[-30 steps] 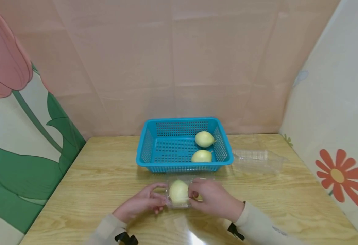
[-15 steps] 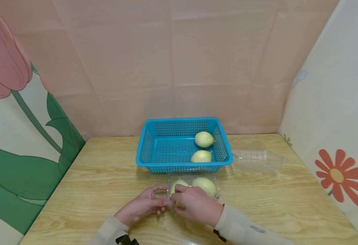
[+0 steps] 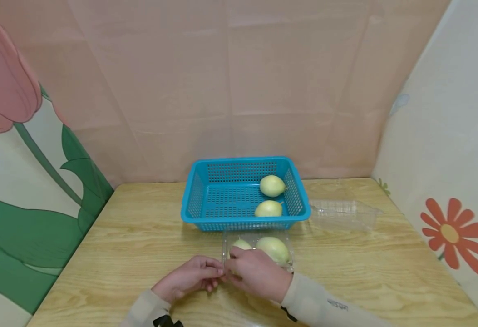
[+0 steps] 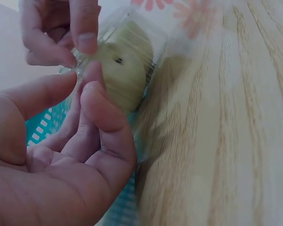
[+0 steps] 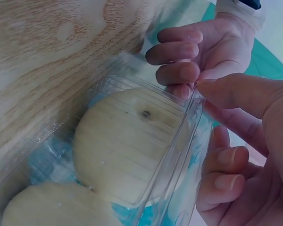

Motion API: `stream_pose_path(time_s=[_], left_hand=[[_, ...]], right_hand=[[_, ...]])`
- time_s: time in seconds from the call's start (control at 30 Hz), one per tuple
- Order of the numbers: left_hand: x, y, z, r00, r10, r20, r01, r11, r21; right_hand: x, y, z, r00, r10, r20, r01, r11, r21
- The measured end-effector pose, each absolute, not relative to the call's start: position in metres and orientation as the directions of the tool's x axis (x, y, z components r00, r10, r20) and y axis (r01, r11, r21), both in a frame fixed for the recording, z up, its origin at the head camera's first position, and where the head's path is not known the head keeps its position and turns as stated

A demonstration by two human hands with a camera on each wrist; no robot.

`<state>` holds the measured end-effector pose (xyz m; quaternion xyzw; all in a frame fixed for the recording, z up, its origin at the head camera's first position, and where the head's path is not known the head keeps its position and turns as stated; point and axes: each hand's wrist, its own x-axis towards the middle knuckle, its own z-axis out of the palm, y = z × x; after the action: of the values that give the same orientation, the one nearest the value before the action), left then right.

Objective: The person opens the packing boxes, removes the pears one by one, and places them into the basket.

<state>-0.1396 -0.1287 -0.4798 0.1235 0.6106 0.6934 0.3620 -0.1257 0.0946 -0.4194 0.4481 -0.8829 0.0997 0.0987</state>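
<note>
A clear plastic clamshell box [image 3: 247, 235] lies on the table in front of the basket, with two pale yellow-green oval fruits inside. The right-hand fruit [image 3: 272, 250] shows well in the head view; my right hand partly covers the left one [image 3: 242, 244]. At the box's front left corner, my left hand [image 3: 189, 276] pinches the edge between thumb and fingertips. Right beside it, my right hand [image 3: 257, 274] pinches the same rim, its thumb on the plastic edge [image 5: 179, 150] in the right wrist view. Ridged plastic covers the fruit [image 5: 127, 146] there.
Behind the box stands a blue perforated basket [image 3: 244, 219]. Two similar fruits, a rear one [image 3: 272, 186] and a front one [image 3: 268, 209], lie at its right side. Another clear plastic container [image 3: 341, 213] rests to the basket's right on the wooden table [image 3: 140, 236].
My right hand has slid left along the box's front edge to its left corner, uncovering the right-hand fruit. My left hand's fingers have drawn together at that corner.
</note>
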Motion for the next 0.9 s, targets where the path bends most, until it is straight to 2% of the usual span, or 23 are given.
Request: stream_pose_path(time_s=[0.23, 0.53, 0.73, 0.9], left_hand=[[-0.136, -0.128, -0.483, -0.664, 0.705, -0.250, -0.365, -0.015, 0.931], [-0.135, -0.123, -0.482, -0.697, 0.676, -0.241, -0.353, -0.031, 0.935], [-0.135, -0.120, -0.481, -0.720, 0.649, -0.244, -0.345, -0.030, 0.938], [-0.134, -0.119, -0.480, -0.719, 0.649, -0.250, -0.347, -0.024, 0.937]], right_hand=[[-0.125, 0.092, -0.420, -0.556, -0.783, 0.279, -0.829, 0.549, -0.108], [-0.124, 0.090, -0.416, -0.557, -0.784, 0.276, -0.828, 0.550, -0.109], [-0.123, 0.087, -0.416, -0.535, -0.787, 0.306, -0.828, 0.561, -0.003], [-0.123, 0.085, -0.419, -0.485, -0.808, 0.334, -0.825, 0.550, 0.131]])
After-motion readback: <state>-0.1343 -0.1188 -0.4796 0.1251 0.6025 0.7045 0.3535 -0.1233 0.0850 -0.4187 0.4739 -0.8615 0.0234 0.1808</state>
